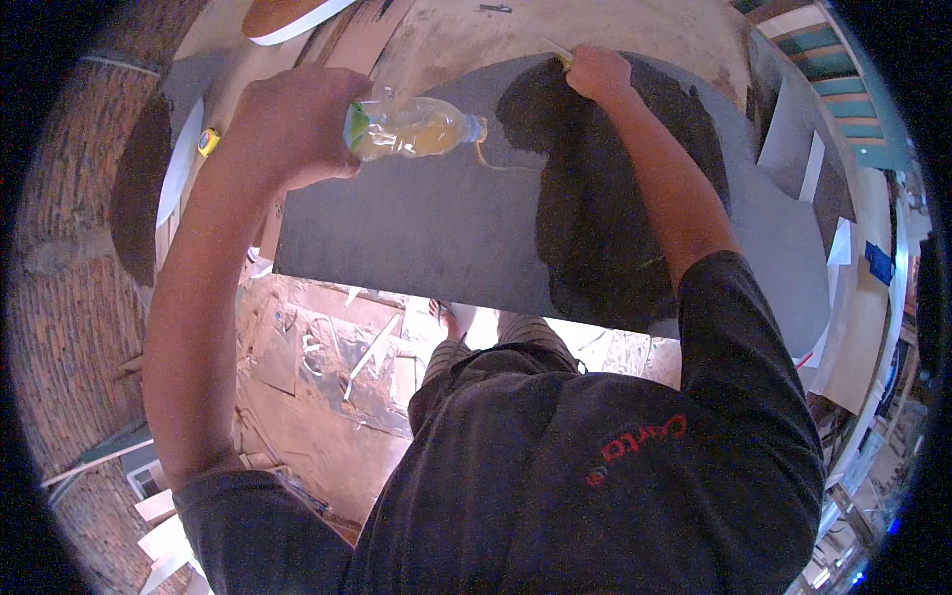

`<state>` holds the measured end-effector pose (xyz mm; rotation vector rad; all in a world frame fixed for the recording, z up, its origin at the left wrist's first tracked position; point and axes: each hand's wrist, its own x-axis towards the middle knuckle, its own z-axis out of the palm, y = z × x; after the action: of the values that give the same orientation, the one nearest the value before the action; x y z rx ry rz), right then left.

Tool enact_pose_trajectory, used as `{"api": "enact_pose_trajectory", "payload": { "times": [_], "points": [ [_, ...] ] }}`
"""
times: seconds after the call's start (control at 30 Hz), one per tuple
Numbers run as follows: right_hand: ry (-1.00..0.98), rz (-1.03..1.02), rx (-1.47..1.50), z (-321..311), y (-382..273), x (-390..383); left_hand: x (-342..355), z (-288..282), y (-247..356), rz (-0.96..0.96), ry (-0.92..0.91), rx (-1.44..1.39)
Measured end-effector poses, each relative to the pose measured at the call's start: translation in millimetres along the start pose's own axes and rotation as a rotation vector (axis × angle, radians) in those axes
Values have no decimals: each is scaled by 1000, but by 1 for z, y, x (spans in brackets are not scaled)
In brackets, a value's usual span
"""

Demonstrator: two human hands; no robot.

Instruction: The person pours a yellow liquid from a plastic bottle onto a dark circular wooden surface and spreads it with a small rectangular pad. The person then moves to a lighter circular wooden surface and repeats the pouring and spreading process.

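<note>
My left hand (307,119) is wrapped round a clear plastic bottle (421,127) with a green patch near its base. The bottle lies nearly level, its neck to the right, and yellowish liquid inside runs out in a thin stream over a grey sheet (397,218). On the sheet's right half spreads a dark, wet-looking patch (605,218). At the far edge of that patch, my right hand (601,74) is closed on a thin, pale yellowish tool (561,52). Its exact kind is too small to make out.
Under the sheet's far side is a wooden board (436,40). A yellow tape measure (208,141) sits at the left, beside a white curved strip (181,169). Pale sheets (793,134) stand at the right, near blue tape (879,263). Scraps (372,352) litter the floor.
</note>
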<state>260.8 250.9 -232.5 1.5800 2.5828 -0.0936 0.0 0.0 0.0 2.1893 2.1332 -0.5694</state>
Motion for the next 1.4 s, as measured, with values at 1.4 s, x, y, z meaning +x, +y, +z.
{"api": "enact_pose_trajectory", "payload": {
  "times": [1.4],
  "points": [
    [-167, -480, -75, 14, -43, -148, 14, 8, -16, 43, 76, -114]
  ]
}}
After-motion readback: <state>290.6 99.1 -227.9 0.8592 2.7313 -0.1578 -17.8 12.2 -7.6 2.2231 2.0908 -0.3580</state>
